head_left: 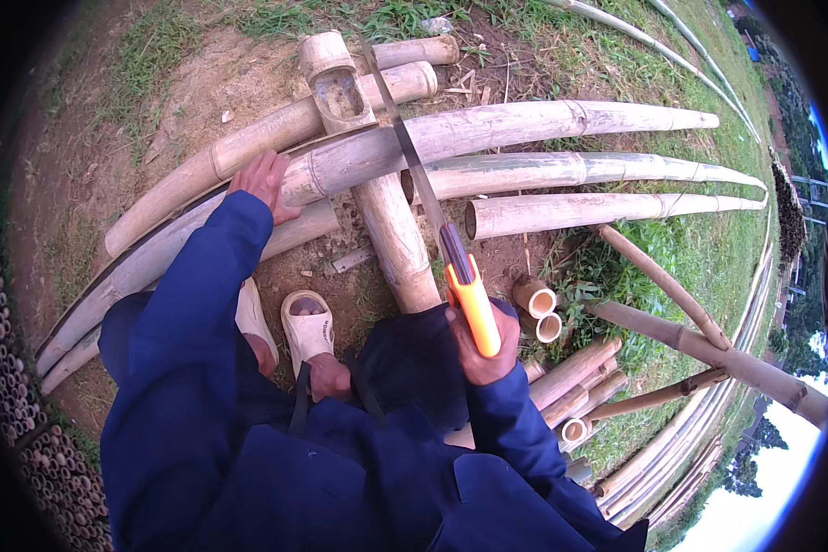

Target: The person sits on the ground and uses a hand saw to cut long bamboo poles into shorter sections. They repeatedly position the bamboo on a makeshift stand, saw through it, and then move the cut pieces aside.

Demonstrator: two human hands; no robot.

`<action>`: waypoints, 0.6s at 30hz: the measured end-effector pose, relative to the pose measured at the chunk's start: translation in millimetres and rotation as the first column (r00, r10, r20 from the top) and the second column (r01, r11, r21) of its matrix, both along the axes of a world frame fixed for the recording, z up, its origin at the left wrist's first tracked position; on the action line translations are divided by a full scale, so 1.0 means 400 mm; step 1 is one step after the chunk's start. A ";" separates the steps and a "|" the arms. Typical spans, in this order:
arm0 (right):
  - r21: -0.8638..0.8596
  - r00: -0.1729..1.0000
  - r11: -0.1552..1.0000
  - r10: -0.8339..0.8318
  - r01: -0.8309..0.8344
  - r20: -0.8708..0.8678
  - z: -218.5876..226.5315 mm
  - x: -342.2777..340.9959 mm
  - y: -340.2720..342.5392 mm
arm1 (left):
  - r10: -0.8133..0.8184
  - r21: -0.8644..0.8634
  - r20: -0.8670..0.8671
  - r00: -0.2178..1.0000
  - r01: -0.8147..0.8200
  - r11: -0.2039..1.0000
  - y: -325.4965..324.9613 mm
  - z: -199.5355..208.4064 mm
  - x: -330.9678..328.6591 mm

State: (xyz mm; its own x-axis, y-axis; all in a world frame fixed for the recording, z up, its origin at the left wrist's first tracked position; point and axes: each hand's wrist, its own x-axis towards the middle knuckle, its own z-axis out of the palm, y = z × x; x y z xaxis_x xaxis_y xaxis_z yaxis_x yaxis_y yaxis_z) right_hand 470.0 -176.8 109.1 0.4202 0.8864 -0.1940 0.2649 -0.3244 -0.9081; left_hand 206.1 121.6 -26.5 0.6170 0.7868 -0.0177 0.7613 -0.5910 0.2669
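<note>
A long bamboo pole [488,129] lies crosswise in front of me, resting over a thick bamboo support [396,239] whose far end has a cut-out notch. My left hand [265,187] is closed over the pole, left of the support. In my right hand [488,357] is a hand saw [474,308], gripped by its orange and dark handle. The saw's long thin blade points away from me and crosses the pole just right of the support. Whether its teeth have entered the bamboo cannot be told.
Two more bamboo poles [524,213] extend rightward beside the held one. Short cut pieces [535,299] and a bamboo pile [570,382] lie at my right. A bamboo frame [672,331] stands beyond. Stacked bamboo ends [60,478] fill the lower left. My sandalled feet [306,322] are below the pole.
</note>
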 end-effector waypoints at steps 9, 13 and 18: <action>-0.001 0.994 1.000 -0.003 0.003 0.106 -0.025 0.017 0.045 | -0.013 0.006 -0.050 0.999 0.013 1.000 -0.025 0.007 0.031; 0.115 0.999 0.993 -0.014 0.009 0.044 -0.064 -0.006 0.153 | -0.047 0.022 -0.011 0.999 0.047 0.999 0.002 -0.021 -0.001; -0.037 0.988 0.999 0.031 -0.026 0.148 0.061 -0.008 -0.163 | 0.009 -0.024 -0.059 0.998 -0.010 1.000 -0.022 0.009 0.009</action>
State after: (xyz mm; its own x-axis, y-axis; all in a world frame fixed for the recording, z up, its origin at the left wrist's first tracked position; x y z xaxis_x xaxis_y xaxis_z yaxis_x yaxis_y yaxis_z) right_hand 466.7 -242.2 133.4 0.4215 0.8922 -0.1623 0.4060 -0.3456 -0.8460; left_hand 209.6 112.9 -22.9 0.6070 0.7914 -0.0727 0.7815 -0.5777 0.2358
